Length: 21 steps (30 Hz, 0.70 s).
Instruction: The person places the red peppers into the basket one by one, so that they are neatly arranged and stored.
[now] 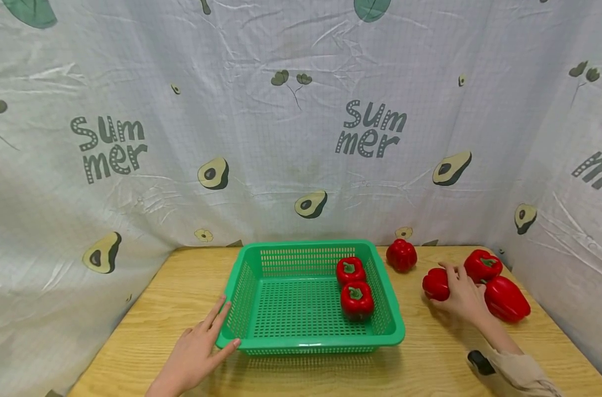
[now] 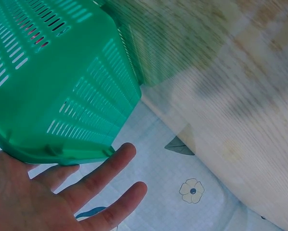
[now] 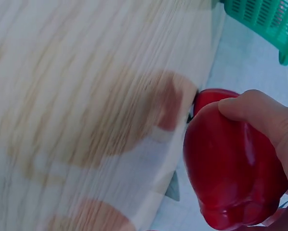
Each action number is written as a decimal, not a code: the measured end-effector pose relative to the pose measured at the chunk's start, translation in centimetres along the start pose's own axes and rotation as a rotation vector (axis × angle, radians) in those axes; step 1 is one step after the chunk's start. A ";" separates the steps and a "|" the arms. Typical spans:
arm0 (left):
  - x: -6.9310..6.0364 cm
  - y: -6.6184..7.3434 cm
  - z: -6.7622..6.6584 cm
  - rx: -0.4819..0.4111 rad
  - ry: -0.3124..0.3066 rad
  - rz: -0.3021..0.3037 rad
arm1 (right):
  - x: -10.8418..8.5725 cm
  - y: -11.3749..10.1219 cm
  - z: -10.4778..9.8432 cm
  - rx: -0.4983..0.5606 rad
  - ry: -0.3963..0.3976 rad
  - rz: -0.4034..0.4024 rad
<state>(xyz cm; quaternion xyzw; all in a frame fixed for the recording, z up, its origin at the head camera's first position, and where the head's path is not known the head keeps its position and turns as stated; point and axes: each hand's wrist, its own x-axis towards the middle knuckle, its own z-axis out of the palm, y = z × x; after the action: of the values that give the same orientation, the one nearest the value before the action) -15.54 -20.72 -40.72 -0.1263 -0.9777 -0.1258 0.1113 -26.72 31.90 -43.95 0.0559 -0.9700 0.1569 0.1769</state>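
Observation:
My left hand (image 1: 194,350) rests with spread fingers on the left front corner of the green basket (image 1: 311,343); in the left wrist view the hand (image 2: 52,202) touches the rim of the basket (image 2: 62,120). Two red peppers, one (image 1: 350,271) behind the other (image 1: 357,300), sit in the basket's right side. Right of the basket, my right hand (image 1: 462,298) grips a red pepper (image 1: 435,284) on the table. The right wrist view shows the thumb and fingers of that hand (image 3: 274,125) around the pepper (image 3: 230,163).
One red pepper (image 1: 402,255) stands by the basket's back right corner. Two more, one (image 1: 483,265) behind a longer one (image 1: 507,299), lie right of my right hand. A patterned cloth (image 1: 261,138) hangs behind the wooden table (image 1: 420,358).

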 end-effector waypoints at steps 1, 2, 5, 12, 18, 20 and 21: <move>0.0 0.0 0.0 0.000 0.007 0.003 | 0.0 -0.1 -0.1 0.000 0.001 -0.006; 0.0 0.0 0.0 0.001 0.014 0.006 | -0.1 -0.3 -0.1 0.001 -0.001 -0.008; -0.1 0.0 0.0 0.003 0.019 0.012 | -0.3 -0.8 -0.2 0.000 -0.007 -0.008; 0.0 0.1 -0.2 -0.008 -0.003 0.008 | -0.7 -1.5 -0.3 -0.002 0.006 -0.017; 0.0 0.1 -0.2 -0.008 -0.008 0.005 | -1.0 -2.0 -0.3 0.004 0.001 -0.044; 0.0 0.1 -0.2 -0.014 -0.014 0.001 | -1.0 -2.3 -0.3 0.005 0.011 -0.058; 0.0 0.1 -0.2 -0.018 -0.020 -0.003 | -1.1 -2.4 -0.4 0.006 0.019 -0.066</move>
<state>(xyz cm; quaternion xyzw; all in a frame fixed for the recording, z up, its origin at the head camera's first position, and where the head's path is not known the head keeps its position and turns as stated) -15.45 -20.69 -40.47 -0.1272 -0.9777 -0.1333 0.1003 -25.22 29.82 -43.33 0.0870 -0.9655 0.1543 0.1909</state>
